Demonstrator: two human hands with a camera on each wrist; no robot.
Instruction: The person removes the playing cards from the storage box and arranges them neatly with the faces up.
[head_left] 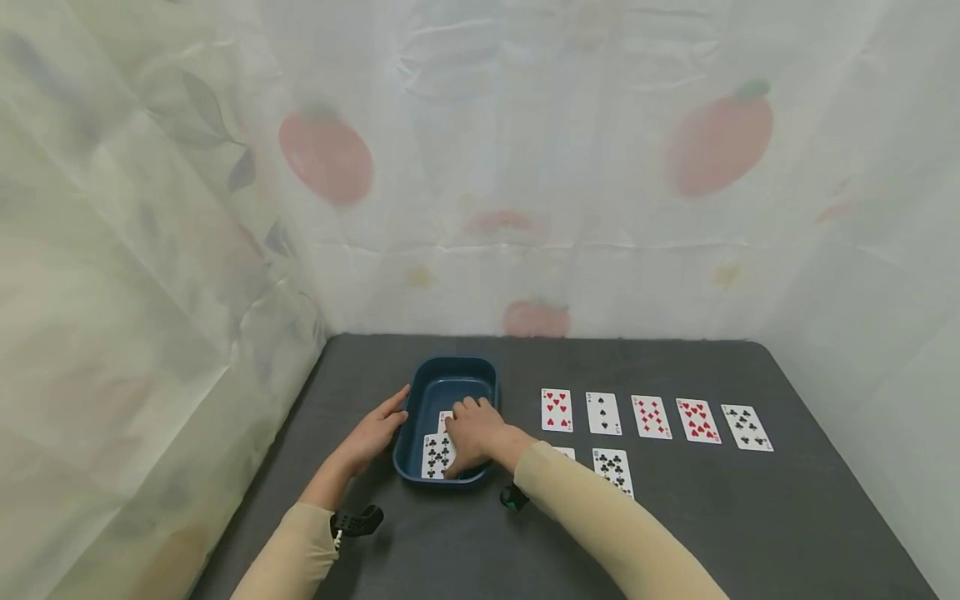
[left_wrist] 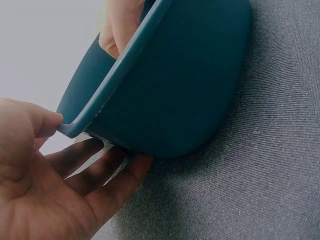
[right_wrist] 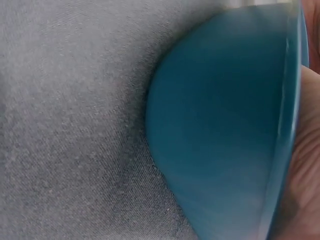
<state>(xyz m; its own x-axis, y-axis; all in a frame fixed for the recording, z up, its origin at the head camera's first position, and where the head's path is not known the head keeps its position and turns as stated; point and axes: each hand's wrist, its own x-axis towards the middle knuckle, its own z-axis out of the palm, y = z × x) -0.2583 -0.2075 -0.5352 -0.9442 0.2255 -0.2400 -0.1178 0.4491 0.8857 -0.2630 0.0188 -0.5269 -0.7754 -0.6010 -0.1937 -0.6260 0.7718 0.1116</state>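
Note:
A deep blue tray (head_left: 444,366) with rounded corners stands on the dark table. My left hand (head_left: 372,433) holds its left side, the thumb on the rim and the fingers against the outer wall; the left wrist view shows this hand (left_wrist: 55,185) close up. My right hand (head_left: 476,433) reaches over the right rim into the tray, above the cards; its fingertips are mostly hidden, so a grip on a card cannot be made out. Inside the tray lie a clubs card (head_left: 433,457) and, behind it, a partly covered card (head_left: 442,420). The right wrist view shows mainly the tray's outer wall (right_wrist: 220,120).
Right of the tray, a row of face-up cards runs across the table: hearts (head_left: 557,410), spades (head_left: 603,414), diamonds (head_left: 651,417), hearts (head_left: 698,421), clubs (head_left: 747,428). Nearer lies another clubs card (head_left: 613,469), and one mostly behind the right arm (head_left: 592,533). Curtains surround the table.

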